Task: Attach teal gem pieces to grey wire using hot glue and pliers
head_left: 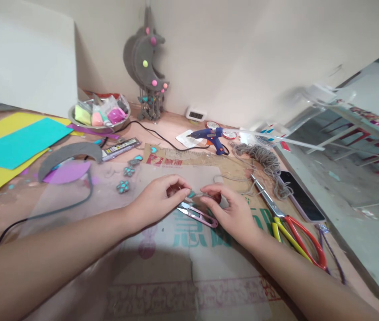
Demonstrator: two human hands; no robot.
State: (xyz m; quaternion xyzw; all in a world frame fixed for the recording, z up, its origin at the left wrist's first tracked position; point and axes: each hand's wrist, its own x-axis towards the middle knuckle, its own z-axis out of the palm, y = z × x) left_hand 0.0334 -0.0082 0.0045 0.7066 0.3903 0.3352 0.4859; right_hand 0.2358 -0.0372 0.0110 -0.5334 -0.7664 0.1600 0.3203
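My left hand [162, 200] pinches a small teal piece [192, 194] between thumb and fingertips over the middle of the work surface. Close to its right, my right hand [231, 209] has its thumb and forefinger pinched on grey yarn that runs to the teal piece. Small thread snips [198, 215] lie just below both hands on a translucent sheet [162, 267]. To the left are several teal and grey flower shapes [123, 187]. A tangled bundle of grey yarn [263, 160] lies at the right, with strands trailing toward my right hand.
Red-and-yellow-handled scissors [296, 236] and a phone [301, 196] lie at the right edge. Behind are a blue glue gun [209, 133], a small clock [196, 114] and a bowl [99, 128]. A grey crescent [69, 156] is at left; a moon decoration [144, 62] hangs behind.
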